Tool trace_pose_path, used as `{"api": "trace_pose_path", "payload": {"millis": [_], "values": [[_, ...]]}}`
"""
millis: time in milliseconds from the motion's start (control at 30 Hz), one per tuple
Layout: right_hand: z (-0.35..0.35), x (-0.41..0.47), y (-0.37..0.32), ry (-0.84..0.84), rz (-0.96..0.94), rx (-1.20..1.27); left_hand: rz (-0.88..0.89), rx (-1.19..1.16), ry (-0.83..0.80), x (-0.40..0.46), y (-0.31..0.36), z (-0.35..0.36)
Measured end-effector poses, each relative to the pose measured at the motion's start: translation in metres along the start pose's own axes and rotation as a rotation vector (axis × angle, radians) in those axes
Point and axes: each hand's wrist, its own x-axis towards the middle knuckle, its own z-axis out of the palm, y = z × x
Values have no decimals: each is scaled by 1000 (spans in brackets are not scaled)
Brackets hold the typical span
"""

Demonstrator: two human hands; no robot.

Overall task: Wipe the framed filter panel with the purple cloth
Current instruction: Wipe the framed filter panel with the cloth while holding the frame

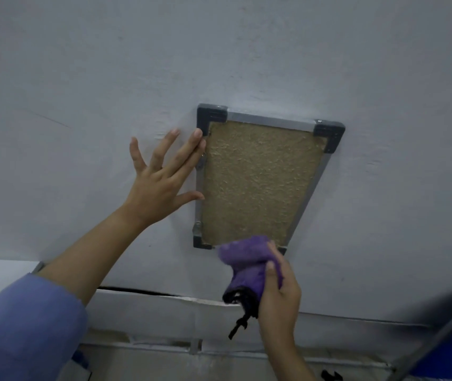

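Note:
The framed filter panel (257, 180) lies flat against a pale grey surface: a tan, rough filter sheet inside a grey metal frame with dark corner pieces. My left hand (161, 180) is spread open, palm on the surface, with its fingertips touching the frame's left rail. My right hand (279, 292) grips the bunched purple cloth (249, 259), which has a black edge and a dangling black string. The cloth presses on the panel's lower edge and hides its lower right corner.
A long crack or seam (142, 292) runs across the surface below the panel. A pale pipe or rail (191, 349) crosses beneath it. A grey and blue object (444, 339) slants in at the lower right. My blue sleeve (24, 328) fills the lower left.

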Motion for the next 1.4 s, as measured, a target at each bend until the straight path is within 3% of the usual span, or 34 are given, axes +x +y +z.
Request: {"api": "trace_pose_path", "payload": {"millis": [133,233,400,600,767,933,1133,1200,1300,1400], "values": [[-13,31,-40,293,-10,134,-5,-30,-16,-1,1,-1],[-13,57,-65,357,-60,171,-10,-53,-39,0,2,-4],[8,75,-96,489,-385,120,-12,-52,-58,-1,1,-4],[43,106,-69,218,-800,-419,-1,-39,-57,-1,0,-2],[38,117,-43,185,-1011,-537,-1,-39,-43,-1,1,1],[12,91,26,-225,-1233,-759,1,-39,-42,-2,1,2],[-6,48,58,-450,-993,-724,4,-19,-43,-2,1,-2],[-10,30,42,-405,-658,-531,-4,-22,-49,-3,3,-2],[-11,15,5,-204,-49,-96,-14,-39,-67,-2,3,-3],[-13,20,-23,-48,304,301,-11,-42,-86,-1,3,-5]]}}
